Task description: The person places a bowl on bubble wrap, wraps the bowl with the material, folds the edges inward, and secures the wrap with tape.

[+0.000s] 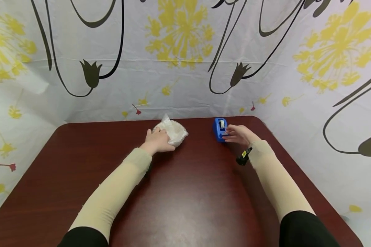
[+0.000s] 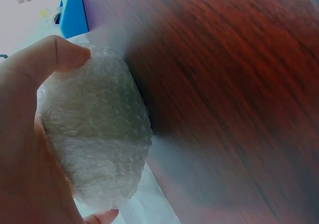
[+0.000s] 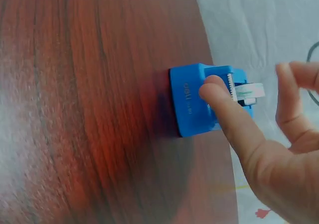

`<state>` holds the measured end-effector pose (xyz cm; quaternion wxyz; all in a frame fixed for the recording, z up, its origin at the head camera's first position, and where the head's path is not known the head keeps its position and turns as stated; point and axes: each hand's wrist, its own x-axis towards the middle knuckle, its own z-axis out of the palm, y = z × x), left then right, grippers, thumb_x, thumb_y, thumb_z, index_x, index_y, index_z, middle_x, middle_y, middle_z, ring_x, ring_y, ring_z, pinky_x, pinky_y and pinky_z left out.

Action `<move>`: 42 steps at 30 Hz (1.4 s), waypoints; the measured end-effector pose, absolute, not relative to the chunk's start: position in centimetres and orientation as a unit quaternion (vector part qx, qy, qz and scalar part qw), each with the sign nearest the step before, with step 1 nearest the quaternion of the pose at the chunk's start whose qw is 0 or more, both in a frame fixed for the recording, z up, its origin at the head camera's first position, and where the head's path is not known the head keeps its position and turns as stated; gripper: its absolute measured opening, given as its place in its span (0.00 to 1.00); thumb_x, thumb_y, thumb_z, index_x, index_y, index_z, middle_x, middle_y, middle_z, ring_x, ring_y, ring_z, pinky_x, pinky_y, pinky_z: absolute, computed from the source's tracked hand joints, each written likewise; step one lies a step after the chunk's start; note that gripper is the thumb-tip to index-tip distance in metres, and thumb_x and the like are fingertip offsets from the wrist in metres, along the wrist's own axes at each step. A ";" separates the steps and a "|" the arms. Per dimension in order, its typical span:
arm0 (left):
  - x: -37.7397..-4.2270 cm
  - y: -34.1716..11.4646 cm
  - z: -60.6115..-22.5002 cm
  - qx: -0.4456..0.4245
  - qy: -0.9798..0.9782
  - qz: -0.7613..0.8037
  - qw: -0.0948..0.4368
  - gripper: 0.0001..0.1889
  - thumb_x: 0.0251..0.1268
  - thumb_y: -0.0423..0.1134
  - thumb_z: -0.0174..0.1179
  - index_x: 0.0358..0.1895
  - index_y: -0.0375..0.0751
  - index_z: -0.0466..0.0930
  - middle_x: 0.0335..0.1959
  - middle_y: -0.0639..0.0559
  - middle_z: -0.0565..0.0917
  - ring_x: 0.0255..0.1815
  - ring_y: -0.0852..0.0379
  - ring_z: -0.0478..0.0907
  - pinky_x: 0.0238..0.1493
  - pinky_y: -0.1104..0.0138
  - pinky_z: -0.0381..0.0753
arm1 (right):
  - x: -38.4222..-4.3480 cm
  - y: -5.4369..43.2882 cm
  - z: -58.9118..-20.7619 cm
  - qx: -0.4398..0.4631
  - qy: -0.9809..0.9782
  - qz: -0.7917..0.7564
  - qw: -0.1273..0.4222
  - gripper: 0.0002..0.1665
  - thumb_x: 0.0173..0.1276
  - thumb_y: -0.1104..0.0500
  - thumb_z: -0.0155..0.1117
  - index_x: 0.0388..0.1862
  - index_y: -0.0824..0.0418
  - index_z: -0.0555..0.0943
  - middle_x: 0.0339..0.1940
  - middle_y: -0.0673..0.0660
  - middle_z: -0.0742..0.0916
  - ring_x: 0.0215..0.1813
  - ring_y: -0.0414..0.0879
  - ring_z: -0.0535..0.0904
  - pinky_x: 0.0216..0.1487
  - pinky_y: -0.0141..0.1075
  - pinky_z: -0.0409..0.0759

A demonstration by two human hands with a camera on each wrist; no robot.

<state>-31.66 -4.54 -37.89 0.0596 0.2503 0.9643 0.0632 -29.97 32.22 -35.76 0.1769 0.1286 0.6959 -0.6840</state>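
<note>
My left hand [image 1: 158,140] holds a rounded bundle in clear bubble wrap [image 1: 175,132] near the table's far edge. In the left wrist view the thumb lies on one side of the bubble-wrapped bundle [image 2: 99,129] and a fingertip shows at the opposite end. What is inside the wrap is hidden. Further right, my right hand [image 1: 238,134] is at a blue tape dispenser [image 1: 217,130]. Seen from the right wrist, the thumb [image 3: 219,95] overlaps the front of the tape dispenser [image 3: 187,107], beside its toothed cutter; the other fingers stand apart from it.
Both things rest on a dark red-brown wooden table [image 1: 185,199], near its back edge. Behind and beside it hangs a white sheet [image 1: 185,89] printed with flowers. A roll of tape [image 3: 250,91] sits in the dispenser.
</note>
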 end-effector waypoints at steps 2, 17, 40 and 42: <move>-31.7 -4.6 -37.9 0.253 0.963 0.065 0.061 0.24 0.57 0.61 0.57 0.49 0.49 0.84 0.62 0.47 0.72 0.65 0.45 0.59 0.61 0.44 0.54 | -29.5 32.2 -35.6 0.119 0.691 -0.691 0.176 0.15 0.75 0.59 0.45 0.50 0.70 0.64 0.71 0.72 0.61 0.69 0.64 0.65 0.66 0.51 0.65; -31.7 -4.9 -37.5 0.250 0.962 0.084 0.067 0.27 0.57 0.61 0.58 0.52 0.47 0.83 0.63 0.45 0.71 0.68 0.43 0.57 0.64 0.42 0.50 | -27.2 31.6 -36.2 0.152 0.784 -0.589 0.119 0.23 0.74 0.51 0.53 0.54 0.70 0.75 0.43 0.57 0.80 0.55 0.54 0.74 0.57 0.44 0.74; -31.6 -5.0 -37.6 0.254 0.963 0.071 0.057 0.25 0.57 0.61 0.57 0.52 0.50 0.84 0.58 0.49 0.74 0.63 0.47 0.61 0.59 0.47 0.56 | -28.3 32.8 -38.2 0.130 0.867 -0.443 0.188 0.19 0.72 0.52 0.58 0.39 0.69 0.81 0.32 0.55 0.79 0.34 0.47 0.68 0.32 0.36 0.74; -31.6 -5.0 -37.6 0.254 0.963 0.070 0.056 0.25 0.57 0.61 0.57 0.52 0.50 0.84 0.57 0.49 0.74 0.63 0.47 0.61 0.58 0.47 0.56 | -28.3 32.8 -38.2 0.129 0.867 -0.443 0.187 0.19 0.72 0.52 0.58 0.39 0.70 0.81 0.31 0.55 0.79 0.33 0.47 0.68 0.31 0.35 0.74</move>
